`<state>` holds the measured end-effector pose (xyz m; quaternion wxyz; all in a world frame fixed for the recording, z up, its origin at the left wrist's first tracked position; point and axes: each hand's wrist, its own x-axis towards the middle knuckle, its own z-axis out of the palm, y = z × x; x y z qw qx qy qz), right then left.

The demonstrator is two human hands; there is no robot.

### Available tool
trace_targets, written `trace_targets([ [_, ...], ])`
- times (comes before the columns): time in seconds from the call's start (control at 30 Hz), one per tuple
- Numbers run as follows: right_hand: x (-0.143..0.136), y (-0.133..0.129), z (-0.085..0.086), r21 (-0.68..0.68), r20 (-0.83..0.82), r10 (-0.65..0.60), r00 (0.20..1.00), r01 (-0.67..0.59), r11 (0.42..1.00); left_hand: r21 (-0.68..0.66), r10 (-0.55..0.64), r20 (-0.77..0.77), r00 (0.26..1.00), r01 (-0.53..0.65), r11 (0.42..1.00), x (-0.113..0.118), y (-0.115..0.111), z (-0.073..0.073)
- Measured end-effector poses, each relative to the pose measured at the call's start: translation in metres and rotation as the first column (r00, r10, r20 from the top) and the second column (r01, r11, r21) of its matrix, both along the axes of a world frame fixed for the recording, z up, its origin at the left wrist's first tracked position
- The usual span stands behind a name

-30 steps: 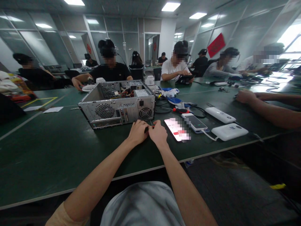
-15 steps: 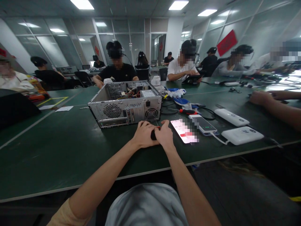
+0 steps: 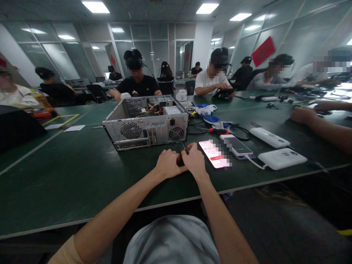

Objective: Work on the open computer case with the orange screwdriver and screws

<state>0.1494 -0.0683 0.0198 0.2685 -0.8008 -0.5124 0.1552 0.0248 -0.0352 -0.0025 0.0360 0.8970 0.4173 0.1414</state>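
Both my hands rest on the green table in front of an open computer case, close together. My right hand (image 3: 194, 159) is closed around a screwdriver (image 3: 180, 160) with a black and red handle; its thin shaft points up toward the case's lower right corner. My left hand (image 3: 168, 163) has curled fingers against the black handle end, with the thumb stretched toward the right hand. Part of the handle is hidden by the fingers. The grey metal computer case (image 3: 162, 126) lies with its rear panel toward me, cables showing inside.
Right of my hands lie a lit phone (image 3: 211, 154), a second phone (image 3: 238, 145) with a white cable, and white power banks (image 3: 282, 158). Behind them are another screwdriver (image 3: 220, 131) and blue-white gloves (image 3: 213, 120). People sit around; a co-worker's hand (image 3: 304, 114) rests at right.
My left hand has drawn back slightly from the case and its fingers have curled in. The right hand has shifted a little, showing more of the screwdriver shaft. The case has not moved.
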Motion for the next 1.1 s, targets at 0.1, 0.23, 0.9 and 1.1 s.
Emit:
trace_targets([
  [0.1,0.004,-0.012,-0.001,0.003,0.042,-0.037,0.998,0.037,0.999,-0.057,-0.022,-0.044,0.999,0.019,0.998,0.001,0.001,0.0],
  [0.23,0.011,-0.023,-0.007,-0.009,0.053,0.037,0.998,-0.037,0.999,-0.015,-0.045,-0.056,0.997,0.044,0.999,0.001,-0.001,-0.001],
  [0.9,0.015,-0.019,-0.013,0.135,-0.077,0.005,0.997,0.006,0.991,-0.035,0.162,0.129,0.978,-0.159,0.987,-0.043,0.025,-0.003],
  [1.1,0.015,-0.018,-0.019,0.204,-0.031,0.035,0.999,-0.027,0.978,0.0,0.216,0.026,0.976,-0.216,0.976,-0.03,0.025,-0.004],
])
